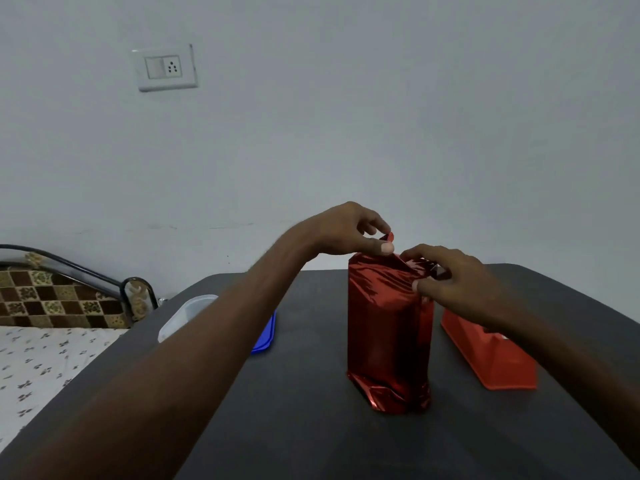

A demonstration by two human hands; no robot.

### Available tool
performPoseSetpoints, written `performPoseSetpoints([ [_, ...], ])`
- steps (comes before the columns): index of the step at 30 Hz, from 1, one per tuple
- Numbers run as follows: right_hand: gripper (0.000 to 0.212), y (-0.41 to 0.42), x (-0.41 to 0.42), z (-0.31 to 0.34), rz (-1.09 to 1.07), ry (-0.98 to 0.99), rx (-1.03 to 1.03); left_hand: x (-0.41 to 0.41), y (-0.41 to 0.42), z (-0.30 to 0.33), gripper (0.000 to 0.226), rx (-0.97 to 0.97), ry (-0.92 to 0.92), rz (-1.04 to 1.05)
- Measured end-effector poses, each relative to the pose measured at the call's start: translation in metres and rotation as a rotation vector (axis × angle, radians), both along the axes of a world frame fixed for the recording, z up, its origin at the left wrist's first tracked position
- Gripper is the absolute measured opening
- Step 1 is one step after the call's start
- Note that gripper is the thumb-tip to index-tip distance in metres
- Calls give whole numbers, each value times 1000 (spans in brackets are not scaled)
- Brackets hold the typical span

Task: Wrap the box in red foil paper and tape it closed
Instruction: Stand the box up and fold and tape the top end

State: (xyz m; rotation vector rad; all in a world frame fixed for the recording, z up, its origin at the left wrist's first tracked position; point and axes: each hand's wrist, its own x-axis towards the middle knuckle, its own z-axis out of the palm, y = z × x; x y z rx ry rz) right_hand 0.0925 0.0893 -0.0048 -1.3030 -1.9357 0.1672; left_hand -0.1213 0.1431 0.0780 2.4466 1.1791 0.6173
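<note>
**Both hands at the top of the foil-wrapped box**

The box [388, 327] stands upright near the middle of the dark table [311, 427], sheathed from top to bottom in shiny red foil paper [375, 296]. The foil at the base is crumpled and tucked under, with creases showing at the near corner.

Up top, the left hand [349, 230] reaches in from the left, its forearm stretched across the table. Thumb and forefinger are pinched together on a small upright tip of foil at the box's top left corner, and the other fingers curl above it.

The right hand [457, 278] comes in from the right and sits on the top right of the box. Its fingers curl over the bunched foil there, and the thumb presses against the upper side face. The foil between the two hands is gathered and wrinkled.

Just right of the box, partly under the right forearm, lies a red tape dispenser [495, 355]. On the left, behind the left forearm, sit a clear plastic container [188, 313] and a blue lid [265, 337]. A bed with a patterned sheet [45, 362] lies beside the table, and a wall socket [166, 67] is set in the pale wall.
</note>
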Motion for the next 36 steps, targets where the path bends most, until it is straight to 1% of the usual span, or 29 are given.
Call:
performPoseSetpoints([
  [2,41,2,8,1,32,33,-69,4,3,1,33,-67,-10,-52],
  [4,40,5,12,3,89,57,-115,4,5,3,25,-103,-30,-83],
  [8,40,10,16,6,170,75,-136,4,9,7,15,-52,-158,-92],
  [13,31,19,18,0,230,142,-106,7,14,-4,11,23,-334,-31],
  [17,10,22,14,-5,258,239,-67,9,21,-16,11,33,-445,-3],
  [20,15,23,11,-6,227,251,-29,10,26,-21,12,-12,-495,-16],
  [23,14,23,9,-7,227,290,-50,13,30,-26,14,-88,-558,-27],
  [26,12,23,10,-9,234,336,-75,16,34,-32,17,-150,-577,-26],
  [30,14,26,9,-12,228,464,-122,19,41,-39,21,-224,-530,13],
  [33,20,30,9,-11,204,566,-154,22,44,-44,17,-273,-527,41],
  [36,25,34,9,-10,200,582,-167,23,47,-46,14,-320,-537,75],
])
